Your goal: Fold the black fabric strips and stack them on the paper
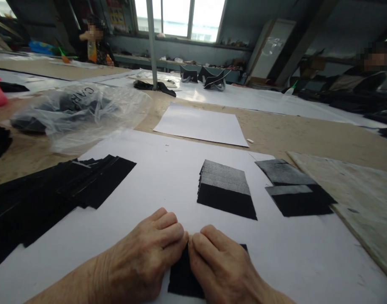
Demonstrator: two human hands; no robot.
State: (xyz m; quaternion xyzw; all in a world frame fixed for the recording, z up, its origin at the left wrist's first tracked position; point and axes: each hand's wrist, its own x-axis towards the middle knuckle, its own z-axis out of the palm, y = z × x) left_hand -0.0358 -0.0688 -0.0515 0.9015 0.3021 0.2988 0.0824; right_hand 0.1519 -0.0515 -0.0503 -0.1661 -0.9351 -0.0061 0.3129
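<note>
A small black fabric piece [184,276] lies on the white sheet [158,177] close to me, partly covered by my hands. My left hand [149,249] is closed, thumb and fingers pinching the piece's upper edge. Against it, my right hand [220,261] is closed too, its fingertips pressed onto the same piece. Beyond my right hand sits a neat stack of black pieces [226,202] with a grey band across the top. Farther right lie a few similar black pieces [301,204] with grey strips. Long overlapping black strips [85,181] fan out at the left.
A clear plastic bag [95,114] with dark contents rests at the back left. Behind the sheet lies a white board [202,124]. A worn slab [364,202] borders the right side. A metal post [151,46] rises mid-table. Other people sit at far left and right.
</note>
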